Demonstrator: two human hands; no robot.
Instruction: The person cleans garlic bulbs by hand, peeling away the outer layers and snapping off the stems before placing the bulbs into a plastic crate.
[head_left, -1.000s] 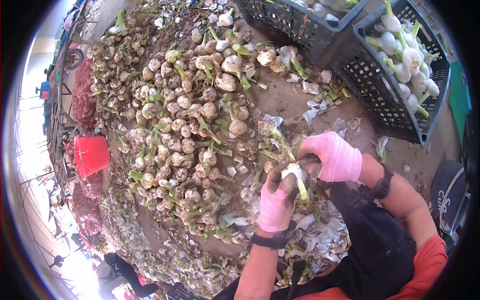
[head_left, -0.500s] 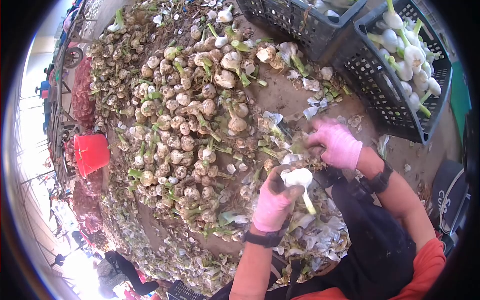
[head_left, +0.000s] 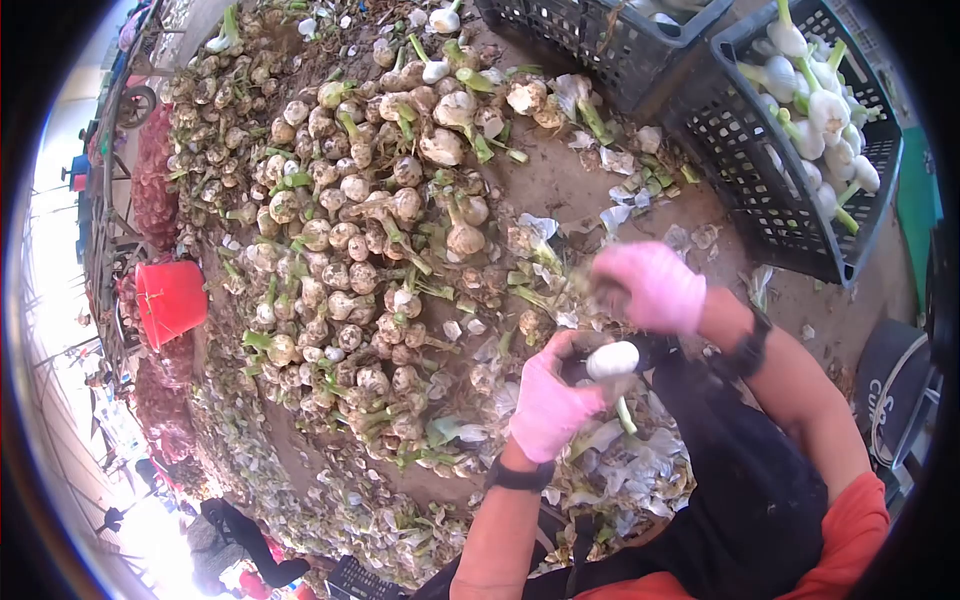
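My left hand point(head_left: 549, 400), in a pink glove, grips a peeled white garlic bulb point(head_left: 611, 361) with its green stalk pointing down. My right hand point(head_left: 650, 285), also in a pink glove, is lifted a little above and to the right of the bulb, blurred, with its fingers pinched on a scrap of peel. A big heap of unpeeled garlic bulbs point(head_left: 350, 230) with green stalks covers the ground in front of me. Loose white skins point(head_left: 620, 470) lie under my hands.
Two black plastic crates stand at the top right: one point(head_left: 800, 150) holds peeled white bulbs, the other point(head_left: 590, 40) is behind it. A red bucket point(head_left: 170, 298) sits at the left. Red mesh sacks and a cart line the left edge. A person crouches at the bottom left.
My right hand pulled away from the bulb, up and to the right, stripping skin off. The bulb in my left hand now shows clean and white.
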